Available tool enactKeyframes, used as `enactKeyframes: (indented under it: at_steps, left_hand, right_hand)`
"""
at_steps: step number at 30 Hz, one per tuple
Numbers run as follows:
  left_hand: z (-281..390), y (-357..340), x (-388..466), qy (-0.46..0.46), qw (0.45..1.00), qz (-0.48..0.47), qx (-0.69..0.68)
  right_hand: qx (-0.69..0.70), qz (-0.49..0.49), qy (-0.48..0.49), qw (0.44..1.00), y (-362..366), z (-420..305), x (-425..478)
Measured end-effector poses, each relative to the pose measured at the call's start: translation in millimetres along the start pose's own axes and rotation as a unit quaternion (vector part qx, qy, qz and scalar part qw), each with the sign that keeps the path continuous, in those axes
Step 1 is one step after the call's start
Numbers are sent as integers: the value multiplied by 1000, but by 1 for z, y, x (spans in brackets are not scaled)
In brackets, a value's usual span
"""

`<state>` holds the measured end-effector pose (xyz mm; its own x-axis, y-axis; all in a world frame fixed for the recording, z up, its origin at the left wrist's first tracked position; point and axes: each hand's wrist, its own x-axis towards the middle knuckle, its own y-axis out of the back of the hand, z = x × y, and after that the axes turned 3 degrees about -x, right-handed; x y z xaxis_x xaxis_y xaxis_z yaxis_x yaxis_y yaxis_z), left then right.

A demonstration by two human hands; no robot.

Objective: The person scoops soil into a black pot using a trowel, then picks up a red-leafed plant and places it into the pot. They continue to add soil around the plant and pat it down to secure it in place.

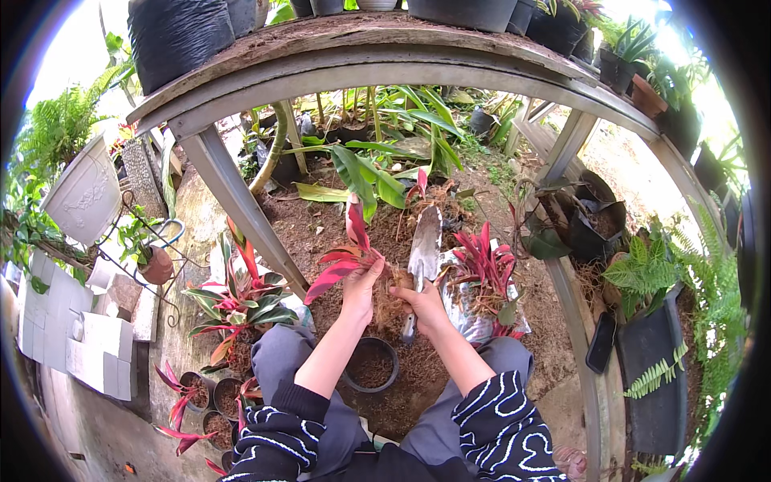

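My left hand (361, 292) grips the base of a red-leaved plant cutting (346, 259), whose leaves point up and to the left. Pale fibrous roots (390, 301) hang from it between my two hands. A metal hand trowel (425, 244) is held in my right hand (423, 304), blade pointing away from me; the thumb and index finger also reach to the roots. Below my hands, between my knees, stands a round black pot (371, 364) with brown soil inside. Right of the trowel, a clump of red-leaved plants (485, 259) lies on a white plastic sack (476, 319).
A larger red-and-green plant (256, 301) stands by my left knee, with several small soil-filled pots (227, 397) below it. A wooden bench (385, 69) bearing pots arches ahead, its leg (241, 205) at left. At right are a black phone (601, 342) and a dark planter (653, 373).
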<state>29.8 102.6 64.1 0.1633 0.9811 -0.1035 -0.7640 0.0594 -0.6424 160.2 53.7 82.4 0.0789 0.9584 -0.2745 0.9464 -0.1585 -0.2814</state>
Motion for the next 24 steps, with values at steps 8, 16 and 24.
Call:
enactKeyframes:
  at_steps: [8, 16, 24]
  left_hand:
    - [7, 8, 2, -3, 992, 122, 30]
    - [24, 7, 4, -23, 998, 51, -20]
    - [32, -12, -8, 40, 991, -130, 13]
  right_hand:
    - [-187, 134, 224, 947, 19, 8, 22]
    - [-34, 60, 92, 993, 27, -34, 8]
    - [-49, -42, 64, 996, 10, -36, -7]
